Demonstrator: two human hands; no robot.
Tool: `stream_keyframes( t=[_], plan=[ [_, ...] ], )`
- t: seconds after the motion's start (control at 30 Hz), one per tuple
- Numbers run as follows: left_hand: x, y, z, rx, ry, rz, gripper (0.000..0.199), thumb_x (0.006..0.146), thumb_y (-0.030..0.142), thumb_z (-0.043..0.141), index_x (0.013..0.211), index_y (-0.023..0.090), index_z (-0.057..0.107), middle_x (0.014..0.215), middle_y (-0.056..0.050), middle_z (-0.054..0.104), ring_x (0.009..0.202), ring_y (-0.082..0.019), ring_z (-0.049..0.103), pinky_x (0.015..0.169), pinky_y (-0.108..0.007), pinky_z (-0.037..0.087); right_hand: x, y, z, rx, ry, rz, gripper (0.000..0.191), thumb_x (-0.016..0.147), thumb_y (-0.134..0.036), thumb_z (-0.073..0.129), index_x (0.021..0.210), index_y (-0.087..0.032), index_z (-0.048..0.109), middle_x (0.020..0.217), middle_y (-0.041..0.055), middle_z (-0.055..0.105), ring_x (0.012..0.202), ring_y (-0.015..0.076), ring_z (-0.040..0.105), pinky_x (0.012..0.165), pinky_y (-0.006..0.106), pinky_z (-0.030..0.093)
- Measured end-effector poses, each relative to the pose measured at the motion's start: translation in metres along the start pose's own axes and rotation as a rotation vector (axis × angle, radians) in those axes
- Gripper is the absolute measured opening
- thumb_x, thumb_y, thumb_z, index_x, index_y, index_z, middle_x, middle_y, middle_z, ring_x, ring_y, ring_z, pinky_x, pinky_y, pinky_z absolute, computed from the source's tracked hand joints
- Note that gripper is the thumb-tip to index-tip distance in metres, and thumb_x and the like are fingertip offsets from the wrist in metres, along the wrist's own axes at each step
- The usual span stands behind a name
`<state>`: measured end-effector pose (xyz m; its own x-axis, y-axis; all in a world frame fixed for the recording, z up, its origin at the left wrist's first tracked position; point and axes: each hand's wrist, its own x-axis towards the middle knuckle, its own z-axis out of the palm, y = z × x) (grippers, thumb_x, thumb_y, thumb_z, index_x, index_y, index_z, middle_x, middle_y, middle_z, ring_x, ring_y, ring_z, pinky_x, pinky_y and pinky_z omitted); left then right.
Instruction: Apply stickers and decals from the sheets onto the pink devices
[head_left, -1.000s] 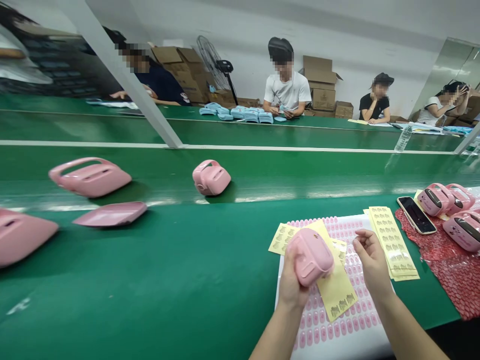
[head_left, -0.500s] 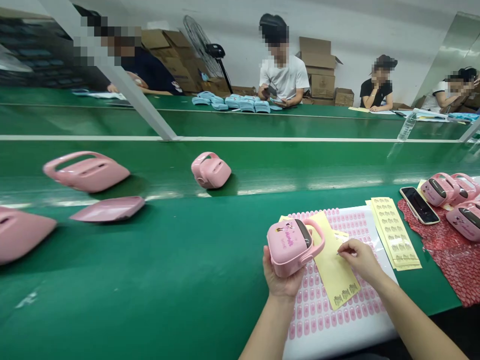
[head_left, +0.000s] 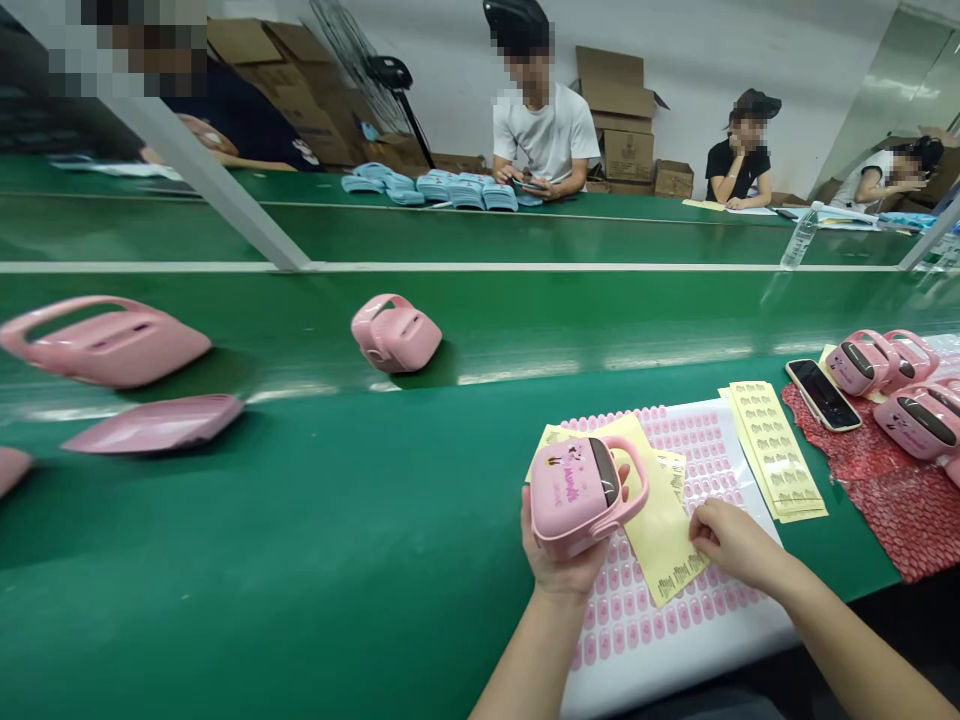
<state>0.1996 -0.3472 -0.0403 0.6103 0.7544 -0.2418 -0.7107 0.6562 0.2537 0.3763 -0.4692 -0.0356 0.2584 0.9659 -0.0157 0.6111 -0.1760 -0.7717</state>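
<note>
My left hand holds up a small pink case with a carry handle, a cartoon print on its face and a dark panel by the handle. Beneath it lies a yellow sticker sheet with a few printed labels left along its lower edge. My right hand is at that sheet's right edge, thumb and fingers pinched together. Whatever is between those fingertips, if anything, is hidden. Under both hands lies a white sheet with rows of small pink oval stickers.
More yellow label sheets and a phone lie to the right, near several pink cases on red bubble wrap. Another pink case and pink parts lie on the green surface. Co-workers sit opposite.
My right hand has moved slightly down and right along the yellow sheet. The left hand keeps hold of the pink case. The camera view has shifted to the right.
</note>
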Motion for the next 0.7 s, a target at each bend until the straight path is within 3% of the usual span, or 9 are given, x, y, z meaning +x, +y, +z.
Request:
stream_keyframes(
  t=[0.13,0.3,0.37,0.43,0.57,0.7],
  plan=[
    [0.001,-0.002,-0.003,0.007,-0.017,-0.018,0.060,0.076,0.062,0.044,0.121,0.023,0.053,0.107,-0.011,0.068,0.103,-0.032,0.060,0.094,-0.046,0.040,0.020,-0.003,-0.004,-0.128,0.026,-0.046,0.022,0.062,-0.003,0.055,0.069,-0.023,0.062,0.068,0.0000,0.058,0.059,0.0160,0.053,0.052,0.025,0.036],
    [0.003,-0.004,-0.006,0.007,-0.021,-0.074,0.055,0.077,0.058,0.046,0.113,0.017,0.060,0.108,-0.014,0.067,0.105,-0.034,0.059,0.092,-0.047,0.042,0.096,-0.016,-0.015,-0.068,0.221,-0.080,0.026,0.075,-0.008,0.051,0.095,-0.020,0.063,0.090,0.0054,0.056,0.073,0.0171,0.055,0.072,0.032,0.043],
    [0.003,-0.004,-0.008,0.010,-0.038,-0.096,0.058,0.077,0.058,0.048,0.116,0.018,0.058,0.111,-0.014,0.066,0.107,-0.035,0.058,0.090,-0.046,0.044,0.125,-0.018,-0.012,-0.042,0.245,-0.082,0.030,0.072,-0.005,0.052,0.096,-0.020,0.063,0.090,0.0055,0.054,0.077,0.0179,0.055,0.075,0.032,0.042],
    [0.003,-0.003,-0.012,0.004,-0.047,-0.103,0.060,0.076,0.058,0.049,0.121,0.019,0.054,0.112,-0.014,0.066,0.108,-0.033,0.057,0.088,-0.044,0.046,0.144,-0.018,-0.004,-0.004,0.248,-0.080,0.026,0.069,-0.002,0.055,0.085,-0.019,0.066,0.080,0.0038,0.053,0.075,0.0180,0.054,0.074,0.032,0.042],
    [0.005,-0.001,-0.025,-0.058,-0.088,-0.057,0.058,0.080,0.054,0.048,0.129,0.022,0.047,0.112,-0.012,0.066,0.109,-0.029,0.057,0.089,-0.040,0.046,0.151,-0.009,0.006,0.116,0.278,-0.075,0.016,0.065,-0.005,0.060,0.059,-0.019,0.063,0.064,-0.0002,0.048,0.064,0.0158,0.051,0.069,0.030,0.042],
    [0.010,-0.003,-0.027,-0.113,-0.271,0.003,0.061,0.080,0.052,0.048,0.132,0.020,0.042,0.116,-0.015,0.063,0.111,-0.031,0.055,0.088,-0.039,0.047,0.138,-0.005,0.004,0.279,0.399,-0.045,0.008,0.068,-0.023,0.062,0.061,-0.020,0.062,0.067,0.0006,0.051,0.067,0.0166,0.051,0.067,0.031,0.042]
  ],
)
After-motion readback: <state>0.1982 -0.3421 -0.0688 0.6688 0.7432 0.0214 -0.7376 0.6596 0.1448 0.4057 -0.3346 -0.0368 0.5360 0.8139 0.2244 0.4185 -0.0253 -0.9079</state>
